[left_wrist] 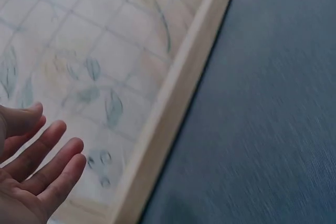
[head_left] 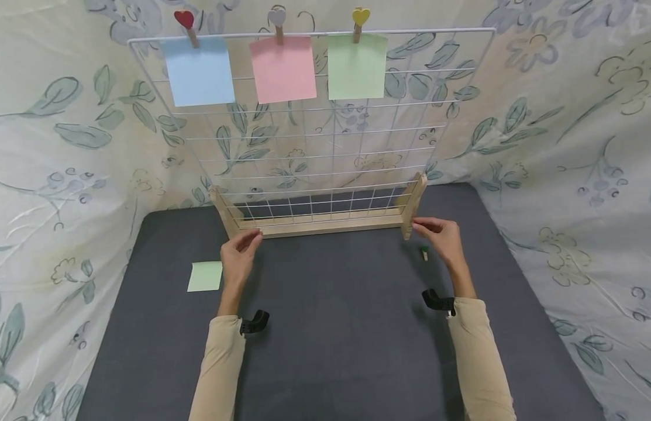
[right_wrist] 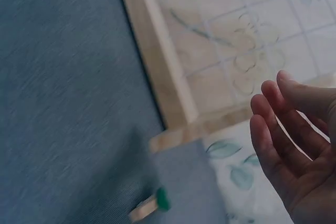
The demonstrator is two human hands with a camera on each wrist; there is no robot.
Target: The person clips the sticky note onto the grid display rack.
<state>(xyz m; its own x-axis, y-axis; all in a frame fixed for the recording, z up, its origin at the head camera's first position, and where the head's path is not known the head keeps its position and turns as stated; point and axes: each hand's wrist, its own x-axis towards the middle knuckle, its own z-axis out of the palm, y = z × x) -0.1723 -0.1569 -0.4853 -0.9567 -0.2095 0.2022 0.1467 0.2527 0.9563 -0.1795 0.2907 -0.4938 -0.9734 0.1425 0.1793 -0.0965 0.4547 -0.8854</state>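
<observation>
My left hand (head_left: pixel 238 257) hovers by the front left of a white wire grid rack (head_left: pixel 333 137), near its wooden base (head_left: pixel 325 225). In the left wrist view its fingers (left_wrist: pixel 55 174) are spread loosely with nothing between them. By the rack's right wooden foot (head_left: pixel 411 207) is my right hand (head_left: pixel 441 237), also holding nothing, its fingers (right_wrist: pixel 270 145) gently bent. A small green-topped clothespin (head_left: pixel 424 253) lies on the table just below that hand. A green paper note (head_left: pixel 205 276) lies left of my left hand.
Along the rack's top wire hang a blue note (head_left: pixel 200 73), a pink note (head_left: pixel 284 70) and a green note (head_left: pixel 358 69). Heart-topped clothespins in red (head_left: pixel 186 23), whitish (head_left: pixel 277 20) and yellow (head_left: pixel 360 20) hold them. Floral cloth (head_left: pixel 57 193) surrounds the dark table (head_left: pixel 336 339).
</observation>
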